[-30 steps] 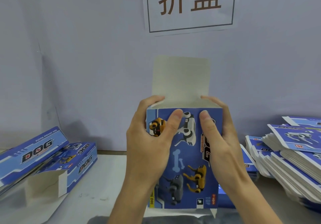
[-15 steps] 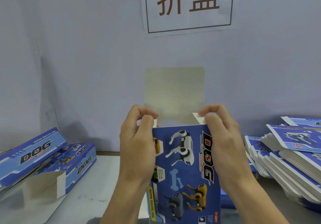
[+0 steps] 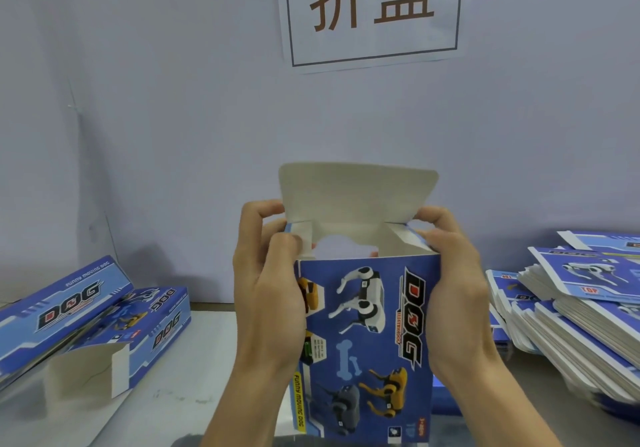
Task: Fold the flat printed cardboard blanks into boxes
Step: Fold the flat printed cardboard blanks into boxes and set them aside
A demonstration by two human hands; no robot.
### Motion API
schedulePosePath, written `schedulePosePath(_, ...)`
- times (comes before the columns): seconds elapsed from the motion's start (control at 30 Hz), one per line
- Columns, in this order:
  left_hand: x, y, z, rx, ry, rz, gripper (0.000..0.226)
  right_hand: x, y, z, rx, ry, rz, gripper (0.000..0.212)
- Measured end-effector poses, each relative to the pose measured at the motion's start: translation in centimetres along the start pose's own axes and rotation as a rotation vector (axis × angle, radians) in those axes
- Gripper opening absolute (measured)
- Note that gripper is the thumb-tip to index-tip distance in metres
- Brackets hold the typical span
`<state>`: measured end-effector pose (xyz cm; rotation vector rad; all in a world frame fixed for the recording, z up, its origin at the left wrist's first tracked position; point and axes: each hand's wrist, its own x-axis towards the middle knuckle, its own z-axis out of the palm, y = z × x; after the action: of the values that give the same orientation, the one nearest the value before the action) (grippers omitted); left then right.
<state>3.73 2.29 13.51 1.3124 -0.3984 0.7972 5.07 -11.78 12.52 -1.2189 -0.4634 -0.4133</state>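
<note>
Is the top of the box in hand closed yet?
Open. The large flap stands up behind the box mouth, and the interior shows; left hand and right hand grip the side flaps.

I'm looking at a packing workstation: a plain wall with a printed sign (image 3: 372, 13), a desk (image 3: 214, 353), a stack of flat blanks (image 3: 575, 311) on the right, folded boxes (image 3: 86, 322) on the left.

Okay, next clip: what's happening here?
A person is folding a printed cardboard box, held upright in both hands. The left hand pinches the small side flap at the top; the right hand grips the opposite top corner. The big lid flap stands open, so the top isn't closed. Folded boxes lie on the left, a stack of flat blanks on the right.
</note>
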Motion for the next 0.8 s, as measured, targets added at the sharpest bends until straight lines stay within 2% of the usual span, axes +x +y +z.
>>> schedulePosePath(0.1, -0.1, -0.4, 0.0, -0.093, 0.034, 0.02, 0.024, -0.3, 0.5, -0.3, 0.019, 0.088, -0.028, 0.048)
schedulePosePath(0.2, 0.0, -1.1, -0.3, -0.144, 0.052, -0.036, 0.024, -0.3, 0.9, -0.5, -0.032, 0.124, -0.06, 0.055)
schedulePosePath(0.3, 0.0, -1.0, 0.0, -0.088, 0.072, -0.006, 0.022, -0.5, 0.8, -0.6, -0.029, 0.091, -0.078, 0.053)
schedulePosePath(0.37, 0.0, -0.8, 0.1, -0.035, 0.091, 0.006, 0.022, 0.1, 0.3, -0.3, -0.001, 0.031, -0.055, 0.045)
schedulePosePath(0.43, 0.1, -0.9, -0.1, -0.021, 0.128, -0.071, 0.019, 0.6, -0.4, -0.7, -0.088, -0.108, -0.032, 0.032)
schedulePosePath(0.5, 0.3, -0.8, -0.4, -0.048, 0.145, -0.179, 0.023, 0.5, -0.7, -1.1, -0.173, -0.216, -0.027, 0.062)
schedulePosePath(0.57, 0.6, -0.6, -0.8, -0.073, 0.119, -0.238, 0.021, -0.1, -1.0, -1.0, -0.194, -0.267, -0.067, 0.082)
schedulePosePath(0.6, 0.7, -0.4, -1.0, -0.094, 0.087, -0.259, 0.017, -0.4, -1.1, -1.2, -0.221, -0.222, -0.131, 0.085)
schedulePosePath(0.67, 1.1, -0.1, -1.5, -0.114, 0.009, -0.279, 0.02, -0.3, -1.1, -2.1, -0.221, -0.105, -0.25, 0.08)
schedulePosePath(0.8, 1.6, 0.5, -2.2, -0.073, -0.131, -0.236, 0.039, 0.0, -2.7, -2.8, -0.054, -0.004, -0.136, 0.077)
